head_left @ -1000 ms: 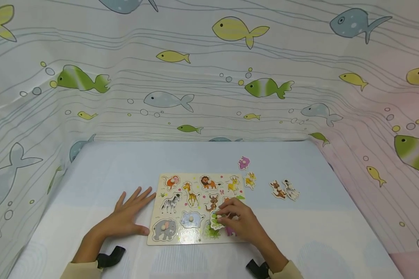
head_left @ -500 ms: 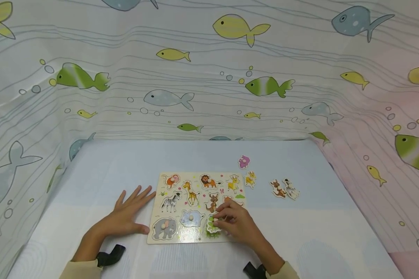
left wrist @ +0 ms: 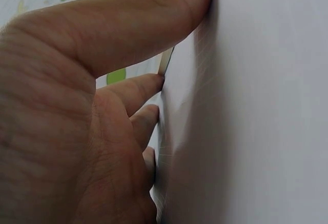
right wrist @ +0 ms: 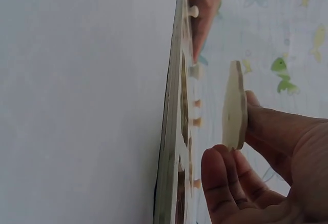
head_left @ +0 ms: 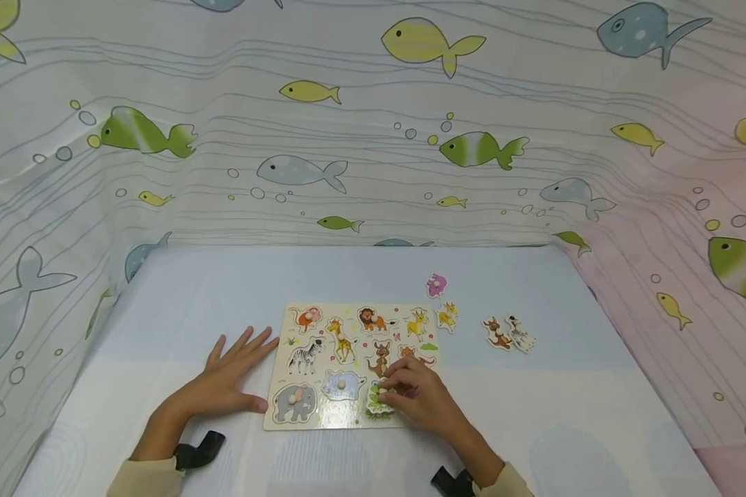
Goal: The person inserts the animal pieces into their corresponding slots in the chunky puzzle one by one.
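A wooden animal puzzle board (head_left: 311, 420) lies on the table, with knobbed pieces such as the elephant (head_left: 295, 403), hippo (head_left: 342, 385) and lion (head_left: 374, 319) set in it. My right hand (head_left: 424, 397) pinches the frog puzzle piece (head_left: 376, 399) over the board's lower right part. In the right wrist view the piece's bare wooden back (right wrist: 233, 108) shows, held a little apart from the board face. My left hand (head_left: 221, 382) lies spread on the table, thumb and index fingertip right at the board's left edge.
Loose pieces lie right of the board: a purple one (head_left: 436, 285), a yellow goat-like one (head_left: 447, 317), a kangaroo (head_left: 496, 333) and a black-and-white one (head_left: 521, 335). A fish-patterned sheet (head_left: 373, 138) hangs behind the table.
My right hand has shifted slightly left and down with the frog piece, which now overlaps the frog picture on the board. The left hand keeps its place.
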